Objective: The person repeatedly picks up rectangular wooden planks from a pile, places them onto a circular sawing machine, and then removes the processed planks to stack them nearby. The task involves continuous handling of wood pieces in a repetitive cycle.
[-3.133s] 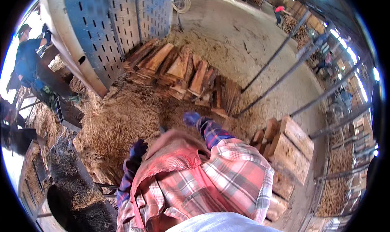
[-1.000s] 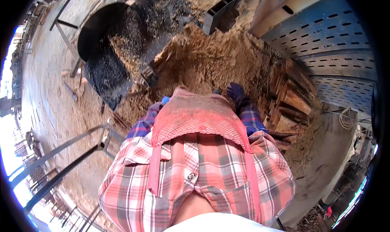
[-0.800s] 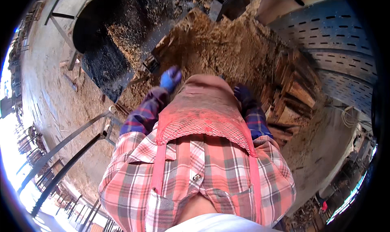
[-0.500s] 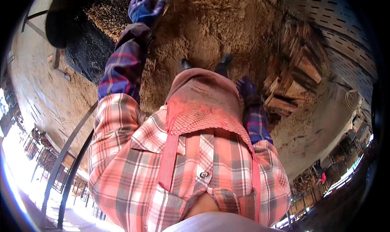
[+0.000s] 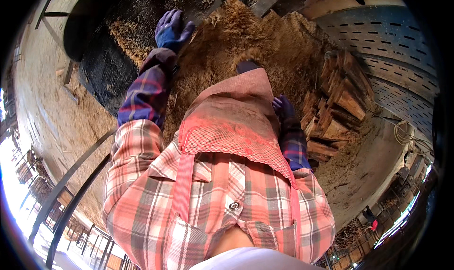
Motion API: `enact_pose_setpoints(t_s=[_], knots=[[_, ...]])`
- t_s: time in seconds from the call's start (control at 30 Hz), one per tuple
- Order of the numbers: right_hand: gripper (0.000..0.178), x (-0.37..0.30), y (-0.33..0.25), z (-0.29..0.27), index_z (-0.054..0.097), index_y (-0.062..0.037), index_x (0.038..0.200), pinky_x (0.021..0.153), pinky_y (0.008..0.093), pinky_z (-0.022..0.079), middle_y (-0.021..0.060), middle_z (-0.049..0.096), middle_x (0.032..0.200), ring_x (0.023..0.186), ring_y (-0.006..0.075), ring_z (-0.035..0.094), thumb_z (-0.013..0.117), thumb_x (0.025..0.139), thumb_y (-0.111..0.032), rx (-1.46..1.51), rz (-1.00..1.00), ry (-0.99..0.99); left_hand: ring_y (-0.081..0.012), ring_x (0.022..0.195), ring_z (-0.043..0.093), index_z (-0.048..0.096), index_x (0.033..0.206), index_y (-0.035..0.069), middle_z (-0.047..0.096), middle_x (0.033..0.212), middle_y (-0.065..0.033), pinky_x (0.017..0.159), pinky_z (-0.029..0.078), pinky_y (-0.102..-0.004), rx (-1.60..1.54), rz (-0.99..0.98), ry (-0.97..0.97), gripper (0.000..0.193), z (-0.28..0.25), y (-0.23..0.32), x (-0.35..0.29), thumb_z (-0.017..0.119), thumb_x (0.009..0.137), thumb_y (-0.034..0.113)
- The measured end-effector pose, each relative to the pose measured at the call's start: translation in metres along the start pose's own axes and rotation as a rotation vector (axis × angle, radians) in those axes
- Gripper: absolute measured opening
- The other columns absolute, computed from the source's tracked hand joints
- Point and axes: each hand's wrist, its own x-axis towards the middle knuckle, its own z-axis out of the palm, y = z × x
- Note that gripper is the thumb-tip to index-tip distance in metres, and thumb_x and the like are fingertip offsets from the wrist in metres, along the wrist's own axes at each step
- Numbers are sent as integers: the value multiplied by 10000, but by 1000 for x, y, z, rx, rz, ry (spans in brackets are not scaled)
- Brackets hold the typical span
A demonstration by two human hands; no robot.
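My left hand (image 5: 174, 30), in a purple and blue glove, is stretched forward with its fingers spread and nothing held. It is at the edge of a black, sawdust-dusted surface (image 5: 106, 64); whether it rests on it I cannot tell. My right hand (image 5: 283, 106), in a purple glove, hangs low beside my stained red apron (image 5: 231, 100). Its fingers are loosely apart with nothing visible in them. Just right of it lies a pile of split wood pieces (image 5: 338, 109). One dark shoe (image 5: 248, 67) shows beyond the apron, in brown sawdust (image 5: 227, 43).
Slotted metal panels (image 5: 378, 43) stand at the far right. A dark metal part (image 5: 283, 0) juts in at the top. Two dark bars (image 5: 80, 180) run along my left side. A coil of pale cord (image 5: 404, 134) hangs at the right.
The view has shifted, showing more machinery at the top. One foot has moved forward into the sawdust; the other no longer shows. Both hands stay empty, the left still spread.
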Motion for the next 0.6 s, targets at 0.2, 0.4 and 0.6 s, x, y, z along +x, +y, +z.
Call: enact_pose_setpoints(t_s=[0.2,0.4,0.6], knots=[[187,35,-59,-38,560,-128,809,491,286,414,29,532,631,542,152,496,510,864,-299,-245,197,116,-313,950,560,629,914,44,613,981,-148,851,433,-392,-220,-485,160,299,46,10,19,594,725,273],[174,187,-237,-67,557,-121,851,534,327,424,44,567,710,606,184,520,526,862,-292,-161,158,-211,-343,865,564,596,944,35,606,926,-165,778,445,-431,376,-700,251,314,69,63,69,581,749,281],[208,138,-403,-37,543,-123,1036,718,375,459,73,594,968,868,224,563,485,900,-270,-52,-40,-170,-344,866,557,566,928,2,591,903,-186,775,450,-428,458,-568,321,248,60,73,65,597,766,188]])
